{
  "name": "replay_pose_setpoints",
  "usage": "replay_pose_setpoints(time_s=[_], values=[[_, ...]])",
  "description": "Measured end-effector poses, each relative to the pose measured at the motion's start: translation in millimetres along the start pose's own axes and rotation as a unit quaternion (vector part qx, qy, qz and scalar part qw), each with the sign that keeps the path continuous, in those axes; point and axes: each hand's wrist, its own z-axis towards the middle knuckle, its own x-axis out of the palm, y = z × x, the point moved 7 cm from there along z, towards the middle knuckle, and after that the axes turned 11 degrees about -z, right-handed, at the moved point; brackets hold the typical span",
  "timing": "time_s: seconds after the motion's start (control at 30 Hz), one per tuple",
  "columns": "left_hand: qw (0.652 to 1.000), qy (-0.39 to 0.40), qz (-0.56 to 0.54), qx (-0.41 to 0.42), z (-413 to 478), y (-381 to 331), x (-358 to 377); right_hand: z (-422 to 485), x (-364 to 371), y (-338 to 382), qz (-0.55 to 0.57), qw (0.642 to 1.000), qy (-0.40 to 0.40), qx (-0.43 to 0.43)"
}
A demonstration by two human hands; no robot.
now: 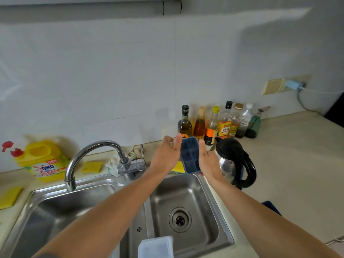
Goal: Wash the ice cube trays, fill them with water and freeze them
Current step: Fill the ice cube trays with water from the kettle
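Observation:
A dark blue ice cube tray (189,155) is held upright and tilted above the back rim of the right sink basin (208,216), its compartments facing me. My right hand (209,162) grips its right edge, thumb along the side, and a fingertip shows under its lower corner. My left hand (165,155) is at the tray's left edge with fingers and thumb straight, the thumb tip touching the top corner. A translucent white tray or lid (156,246) lies at the sink's front edge between the basins. The faucet (93,153) points over the left basin; no water runs.
A black and steel kettle (234,162) stands right behind my right hand. Several sauce and oil bottles (216,123) line the wall. A yellow detergent jug (44,161) and yellow sponges (92,167) sit left of the faucet. Beige counter (288,164) extends right.

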Motion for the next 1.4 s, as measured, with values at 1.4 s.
replay_pose_setpoints(time_s=[1.4], values=[[0.945, -0.173, 0.077, 0.268, -58.8, -125.1, -32.1, -19.1, -73.9, 118.6, 0.244, 0.94, -0.035, -0.236]])
